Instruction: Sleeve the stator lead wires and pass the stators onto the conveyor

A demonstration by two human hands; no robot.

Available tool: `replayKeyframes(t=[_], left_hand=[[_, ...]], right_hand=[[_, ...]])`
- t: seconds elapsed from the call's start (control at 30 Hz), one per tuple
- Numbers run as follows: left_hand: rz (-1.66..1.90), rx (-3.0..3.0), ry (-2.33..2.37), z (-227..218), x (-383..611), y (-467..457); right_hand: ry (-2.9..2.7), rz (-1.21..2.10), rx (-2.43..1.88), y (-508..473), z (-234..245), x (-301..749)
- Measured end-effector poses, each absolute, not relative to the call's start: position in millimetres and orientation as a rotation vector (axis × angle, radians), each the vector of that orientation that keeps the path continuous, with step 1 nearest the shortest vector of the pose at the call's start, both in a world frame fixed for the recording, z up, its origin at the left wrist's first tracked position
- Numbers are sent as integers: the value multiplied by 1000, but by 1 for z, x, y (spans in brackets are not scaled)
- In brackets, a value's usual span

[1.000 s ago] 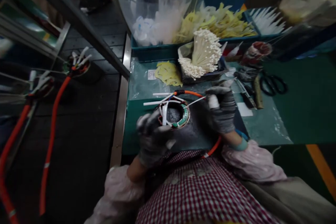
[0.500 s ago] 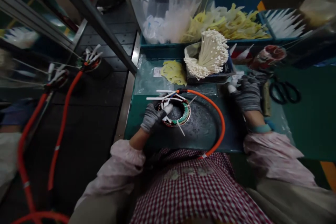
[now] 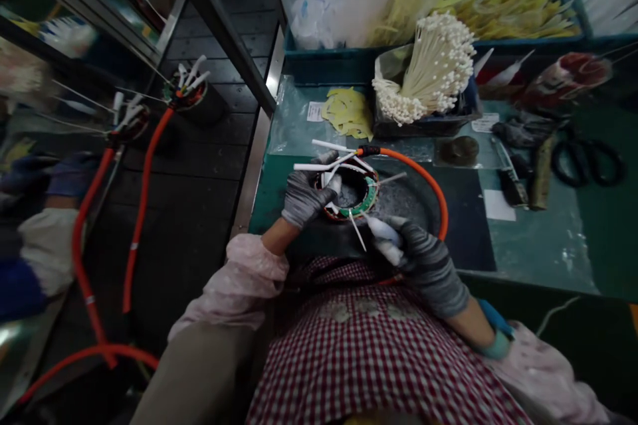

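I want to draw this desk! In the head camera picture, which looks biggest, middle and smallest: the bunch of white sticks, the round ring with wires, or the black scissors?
1. Bunch of white sticks, largest.
2. Round ring with wires and black scissors look about alike, and the ring lies nearer the camera, so I won't rank those two.

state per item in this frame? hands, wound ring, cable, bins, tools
left hand: gloved, gripping ring rim
right hand: gloved, fingertips at ring's near edge
ring: flat on mat, white sleeves sticking out
orange cable: attached, looped right
white ties: bundled in tray
scissors: lying untouched
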State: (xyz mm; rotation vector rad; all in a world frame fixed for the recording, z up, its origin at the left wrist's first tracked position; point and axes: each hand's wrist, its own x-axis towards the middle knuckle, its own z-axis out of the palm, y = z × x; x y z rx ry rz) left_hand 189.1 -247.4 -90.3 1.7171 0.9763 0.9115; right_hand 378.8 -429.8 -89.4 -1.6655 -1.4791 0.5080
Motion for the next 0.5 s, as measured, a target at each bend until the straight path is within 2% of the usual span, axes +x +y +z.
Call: replayKeyframes(t=[0.17,0.3,0.5], left_hand=[[1125,2145,750,-92,180,-287],[1255,2298,659,-94,177,-302],[1253,2376,710,-99,172,-308]], right_hand=[[-1543,668,-1678,-448,-88,382],[-1627,581,-1623,-447,-72,387],[-1715,444,-1676,-432,-62,381]])
